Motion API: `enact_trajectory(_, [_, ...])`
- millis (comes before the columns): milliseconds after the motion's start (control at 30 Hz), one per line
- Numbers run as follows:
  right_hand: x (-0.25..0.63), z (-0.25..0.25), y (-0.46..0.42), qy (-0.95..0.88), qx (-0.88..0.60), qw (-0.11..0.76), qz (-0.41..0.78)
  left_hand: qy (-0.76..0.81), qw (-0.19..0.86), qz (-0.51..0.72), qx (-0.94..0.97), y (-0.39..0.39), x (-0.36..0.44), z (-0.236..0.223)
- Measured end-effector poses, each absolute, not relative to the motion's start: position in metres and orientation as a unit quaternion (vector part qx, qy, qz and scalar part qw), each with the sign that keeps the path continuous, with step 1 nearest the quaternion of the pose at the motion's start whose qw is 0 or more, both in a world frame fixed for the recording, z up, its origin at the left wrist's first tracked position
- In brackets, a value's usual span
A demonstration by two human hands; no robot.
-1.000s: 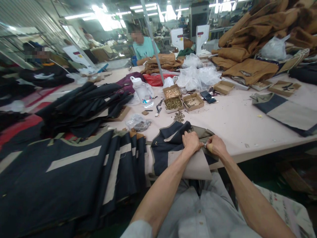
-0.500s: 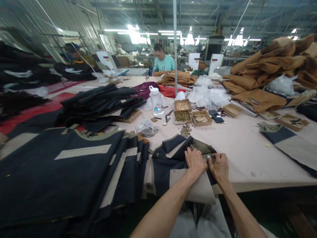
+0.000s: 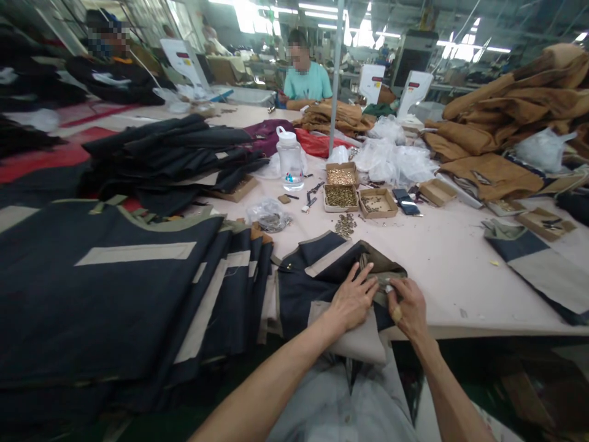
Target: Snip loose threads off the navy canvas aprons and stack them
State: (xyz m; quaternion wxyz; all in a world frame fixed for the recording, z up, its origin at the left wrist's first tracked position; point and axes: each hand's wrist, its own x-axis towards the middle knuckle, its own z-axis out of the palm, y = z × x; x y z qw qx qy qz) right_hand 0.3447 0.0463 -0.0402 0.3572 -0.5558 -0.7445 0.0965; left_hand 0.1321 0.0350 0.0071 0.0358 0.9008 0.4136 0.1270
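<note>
At lower centre, your left hand spreads nearly flat on the folded dark navy fabric piece with beige patches; your right hand, fingers curled, pinches something small and white against its olive lining.

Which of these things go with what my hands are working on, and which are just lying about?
In the work:
navy-and-beige cloth piece under your left hand, touching your right hand
probably, matching navy cloth stack

Apparently just lying about:
clear plastic bottle with white lid
brown cloth heap
</note>
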Motion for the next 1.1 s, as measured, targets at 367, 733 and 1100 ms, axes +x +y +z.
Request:
enact_trajectory(367, [0.310,-0.021,0.243,-0.736,-0.576,0.312,0.171,0.426,0.049,0.166,0.888,0.041,0.118,-0.007])
enact_trajectory(733, [0.261,-0.044,0.316,-0.752,-0.618,0.172,0.150,0.431,0.064,0.177,0.883,0.039,0.116,-0.013])
enact_trajectory(1100, [0.255,-0.050,0.328,-0.724,-0.654,0.143,0.164,0.429,0.059,0.176,0.884,0.038,0.117,-0.014])
